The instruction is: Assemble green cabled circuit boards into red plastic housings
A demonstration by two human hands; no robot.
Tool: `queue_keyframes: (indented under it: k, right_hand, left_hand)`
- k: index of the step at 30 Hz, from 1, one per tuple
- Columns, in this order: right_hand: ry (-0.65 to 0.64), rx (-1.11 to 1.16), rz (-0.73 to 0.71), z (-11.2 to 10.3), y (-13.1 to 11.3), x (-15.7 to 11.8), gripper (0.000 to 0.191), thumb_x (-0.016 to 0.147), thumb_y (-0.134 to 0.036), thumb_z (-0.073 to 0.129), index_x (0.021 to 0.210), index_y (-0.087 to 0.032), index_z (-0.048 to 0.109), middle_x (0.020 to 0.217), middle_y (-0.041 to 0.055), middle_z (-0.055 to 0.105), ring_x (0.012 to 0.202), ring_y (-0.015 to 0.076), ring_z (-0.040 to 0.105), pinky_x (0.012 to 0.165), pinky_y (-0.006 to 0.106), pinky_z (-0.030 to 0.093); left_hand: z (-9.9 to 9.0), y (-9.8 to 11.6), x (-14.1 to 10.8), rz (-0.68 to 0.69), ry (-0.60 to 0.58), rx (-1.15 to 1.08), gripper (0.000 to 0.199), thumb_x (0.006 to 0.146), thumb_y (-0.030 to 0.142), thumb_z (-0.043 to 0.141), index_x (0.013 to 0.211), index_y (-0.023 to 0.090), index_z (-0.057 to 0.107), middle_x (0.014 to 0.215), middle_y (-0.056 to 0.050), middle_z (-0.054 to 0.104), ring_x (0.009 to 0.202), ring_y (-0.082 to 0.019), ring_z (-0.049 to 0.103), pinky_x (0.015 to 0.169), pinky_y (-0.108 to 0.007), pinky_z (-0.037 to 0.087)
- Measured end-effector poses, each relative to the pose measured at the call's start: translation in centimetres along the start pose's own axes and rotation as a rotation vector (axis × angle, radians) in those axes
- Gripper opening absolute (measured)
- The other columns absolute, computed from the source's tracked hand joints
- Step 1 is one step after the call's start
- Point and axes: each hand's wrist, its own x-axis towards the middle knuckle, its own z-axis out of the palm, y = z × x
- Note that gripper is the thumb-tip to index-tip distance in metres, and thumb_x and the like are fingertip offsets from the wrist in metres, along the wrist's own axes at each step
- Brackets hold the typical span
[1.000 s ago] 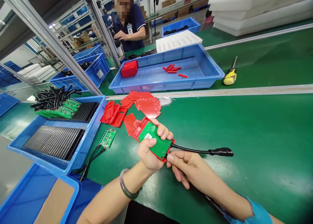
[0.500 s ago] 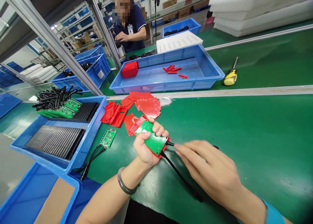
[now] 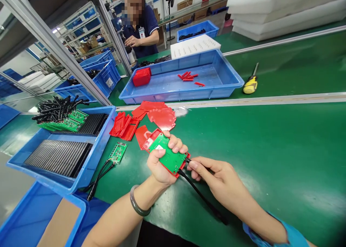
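Observation:
My left hand (image 3: pixel 163 164) is wrapped round a green circuit board (image 3: pixel 173 160) seated in a red plastic case (image 3: pixel 149 142). Two black cables come out of the board's lower right end. One black cable (image 3: pixel 201 196) hangs free down over the green bench. My right hand (image 3: pixel 213 175) pinches the other cable between thumb and fingertips, close to the case edge; most of that cable is hidden behind the hand. Left of my left hand, a second circuit board (image 3: pixel 118 152) with two black leads lies on the bench. Red plastic case parts (image 3: pixel 124 126) and red sheets (image 3: pixel 162 117) lie beyond.
A blue tray (image 3: pixel 108 146) at left holds black slotted pieces and several cabled boards. Behind the bench ledge, a long blue bin (image 3: pixel 175 95) contains red parts. A yellow screwdriver (image 3: pixel 251 84) lies at right. Across the bench a person (image 3: pixel 143 34) works beside white foam (image 3: pixel 270 16).
My right hand has turned and closed in towards the case, its fingertips now gripping the cable near the case edge. My left hand still holds the board and case. The view has shifted slightly.

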Motion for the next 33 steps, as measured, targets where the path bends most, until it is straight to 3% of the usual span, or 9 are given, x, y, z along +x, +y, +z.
queue_keyframes:
  k: [2,5,10,14,18,22,27,30,33]
  right_hand:
    - [-0.011,0.239,0.128,0.6,-0.1,0.0,0.041,0.089,-0.050,0.053,0.064,-0.018,0.059,0.059,0.0018,0.058,0.057,0.0147,0.050,0.054,0.026,0.038]
    - [0.006,0.426,0.211,1.6,0.3,-0.1,0.044,0.085,-0.056,0.058,0.063,-0.017,0.060,0.059,0.0020,0.056,0.056,0.0143,0.046,0.055,0.026,0.037]
    - [-0.023,0.324,0.140,1.6,0.8,0.4,0.046,0.086,-0.056,0.057,0.061,-0.017,0.061,0.065,0.0029,0.058,0.066,0.0170,0.051,0.066,0.028,0.041]
    - [-0.143,0.358,0.146,0.1,0.6,0.9,0.034,0.082,-0.050,0.066,0.076,-0.018,0.064,0.073,0.0012,0.059,0.072,0.0161,0.052,0.071,0.026,0.043]
    - [-0.172,0.449,0.169,-0.8,0.1,1.1,0.031,0.082,-0.049,0.067,0.089,-0.019,0.061,0.085,0.0014,0.057,0.075,0.0146,0.051,0.071,0.025,0.046]
    - [-0.133,0.411,0.159,-0.1,-0.1,1.1,0.038,0.076,-0.052,0.070,0.077,-0.019,0.051,0.078,0.0008,0.052,0.073,0.0159,0.050,0.067,0.027,0.047]
    - [-0.057,0.356,0.098,0.2,0.5,1.1,0.038,0.079,-0.055,0.066,0.077,-0.019,0.054,0.073,0.0012,0.057,0.069,0.0166,0.053,0.067,0.028,0.047]
    - [0.009,0.294,0.092,-0.7,0.9,1.3,0.038,0.080,-0.055,0.065,0.078,-0.019,0.056,0.072,0.0022,0.059,0.068,0.0172,0.055,0.068,0.028,0.047]
    - [0.086,0.246,0.084,-1.4,1.2,1.5,0.041,0.077,-0.058,0.067,0.080,-0.019,0.057,0.073,0.0028,0.060,0.068,0.0180,0.057,0.068,0.028,0.047]
  left_hand:
    - [0.1,0.1,0.0,0.000,0.018,-0.028,0.031,0.056,0.023,0.059,0.085,0.020,0.050,0.069,0.003,0.026,0.059,-0.011,0.028,0.060,-0.026,0.030]
    - [0.3,0.2,-0.2,0.005,0.045,-0.018,0.032,0.056,0.024,0.059,0.086,0.021,0.049,0.070,0.003,0.025,0.059,-0.011,0.028,0.060,-0.026,0.031]
    - [0.2,0.7,-0.1,0.008,-0.026,0.034,0.032,0.054,0.025,0.061,0.083,0.021,0.050,0.067,0.004,0.027,0.058,-0.011,0.027,0.058,-0.026,0.031]
    - [-0.3,1.1,0.1,-0.120,-0.087,0.034,0.032,0.055,0.024,0.060,0.086,0.019,0.052,0.067,0.003,0.031,0.058,-0.010,0.031,0.060,-0.026,0.033]
    - [-0.7,1.0,0.2,-0.234,-0.120,0.151,0.034,0.055,0.026,0.061,0.087,0.017,0.055,0.067,0.002,0.041,0.060,-0.012,0.044,0.082,-0.036,0.041]
    - [-1.1,0.5,0.2,-0.250,-0.158,0.216,0.037,0.056,0.029,0.061,0.090,0.016,0.059,0.068,0.001,0.048,0.062,-0.014,0.052,0.099,-0.042,0.036]
    - [-1.4,0.5,0.5,-0.297,-0.131,0.313,0.046,0.065,0.032,0.064,0.108,0.016,0.063,0.090,-0.008,0.065,0.081,-0.022,0.061,0.087,-0.041,0.045]
    - [-1.8,0.6,0.8,-0.292,-0.045,0.533,0.035,0.068,0.032,0.074,0.097,0.015,0.068,0.091,-0.008,0.068,0.081,-0.021,0.062,0.078,-0.035,0.048]
    - [-2.2,0.4,0.8,-0.273,-0.081,0.706,0.031,0.063,0.033,0.082,0.084,0.013,0.071,0.085,-0.007,0.070,0.075,-0.019,0.062,0.075,-0.033,0.049]
